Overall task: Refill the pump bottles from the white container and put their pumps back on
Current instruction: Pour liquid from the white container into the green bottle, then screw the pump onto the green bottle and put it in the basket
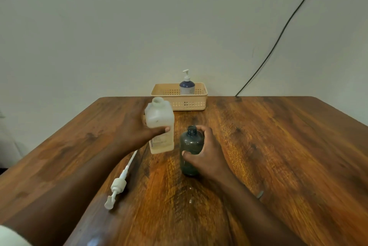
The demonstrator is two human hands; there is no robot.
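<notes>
Right hand (207, 156) fingers (205, 132) around dark bottle (190, 146)

Both bare forearms reach up from the bottom of the frame toward its centre. The left hand (137, 128) is clenched with its thumb pointing right; the right hand (207, 154) is curled, thumb pointing left.

uncapped white container (160, 126), open dark bottle (190, 146)
</notes>
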